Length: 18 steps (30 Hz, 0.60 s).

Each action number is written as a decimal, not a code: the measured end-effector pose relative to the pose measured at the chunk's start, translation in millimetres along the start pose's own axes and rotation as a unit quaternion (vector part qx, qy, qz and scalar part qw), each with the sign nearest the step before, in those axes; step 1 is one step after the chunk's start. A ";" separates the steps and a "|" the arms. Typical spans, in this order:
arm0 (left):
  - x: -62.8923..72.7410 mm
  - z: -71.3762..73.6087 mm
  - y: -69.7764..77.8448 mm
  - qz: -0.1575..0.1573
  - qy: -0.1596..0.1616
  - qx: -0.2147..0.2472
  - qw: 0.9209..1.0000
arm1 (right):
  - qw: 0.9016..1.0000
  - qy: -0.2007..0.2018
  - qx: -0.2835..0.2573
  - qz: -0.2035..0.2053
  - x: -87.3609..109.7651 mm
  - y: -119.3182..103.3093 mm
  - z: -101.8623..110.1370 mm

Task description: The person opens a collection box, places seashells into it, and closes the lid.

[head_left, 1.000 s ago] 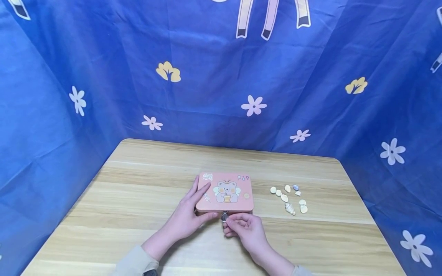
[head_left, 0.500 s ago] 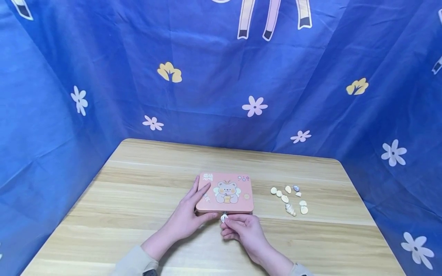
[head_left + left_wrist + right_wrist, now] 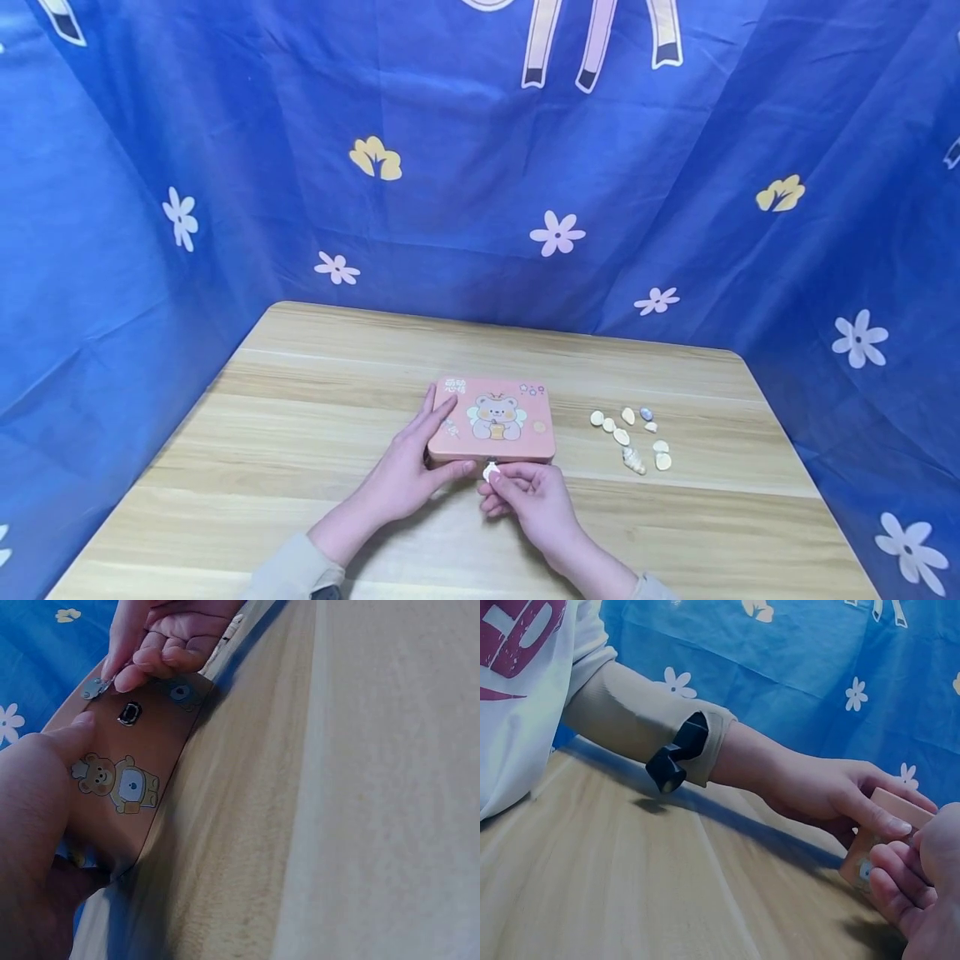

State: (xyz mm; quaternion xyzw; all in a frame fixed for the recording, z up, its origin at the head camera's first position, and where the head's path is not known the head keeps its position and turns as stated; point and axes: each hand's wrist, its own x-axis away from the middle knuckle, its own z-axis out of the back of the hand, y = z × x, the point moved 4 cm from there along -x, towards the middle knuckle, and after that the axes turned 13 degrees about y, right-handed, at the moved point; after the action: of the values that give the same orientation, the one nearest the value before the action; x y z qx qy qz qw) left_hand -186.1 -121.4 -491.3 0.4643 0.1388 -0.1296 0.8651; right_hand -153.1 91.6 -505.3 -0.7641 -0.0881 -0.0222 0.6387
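Observation:
A pink tin box (image 3: 465, 446) with a bear printed on its lid lies on the table, lid closed. My left hand (image 3: 405, 471) grips its left side, fingers over the lid and side, thumb along the front edge. At the front middle, my right hand (image 3: 536, 504) pinches the shiny metal clasp (image 3: 491, 472) between thumb and index finger. In the left wrist view, the clasp (image 3: 95, 688) is swung out from the box front, apart from the metal catch (image 3: 130, 713) below it. The other right fingers are curled under.
Right of the box lie several small pale shells (image 3: 621, 437), a spiral shell (image 3: 633, 461) and a bluish one (image 3: 647, 413). The wooden table (image 3: 300, 400) has a blue patterned curtain (image 3: 465, 208) behind and at both sides.
The clasp in my right fingers has tilted up, from dark to bright in the head view. The left hand holds the box as before. The head view has shifted slightly.

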 end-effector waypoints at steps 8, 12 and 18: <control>-1.7 5.6 3.9 0.003 0.007 -0.001 1.000 | 0.999 0.001 0.017 0.029 1.8 -14.8 -2.1; -4.4 8.4 6.4 0.000 0.014 0.001 1.000 | 0.999 -0.001 0.022 0.038 0.8 -22.6 -2.2; -7.3 11.5 7.6 0.006 0.013 0.000 1.000 | 0.998 -0.009 0.027 0.049 -0.6 -32.9 -3.5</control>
State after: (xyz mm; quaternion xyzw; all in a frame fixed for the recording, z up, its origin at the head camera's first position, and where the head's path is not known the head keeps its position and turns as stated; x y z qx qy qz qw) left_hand -188.8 -126.2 -476.7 0.4668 0.1477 -0.1183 0.8639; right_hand -158.7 93.6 -472.8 -0.7501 -0.0572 0.0187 0.6586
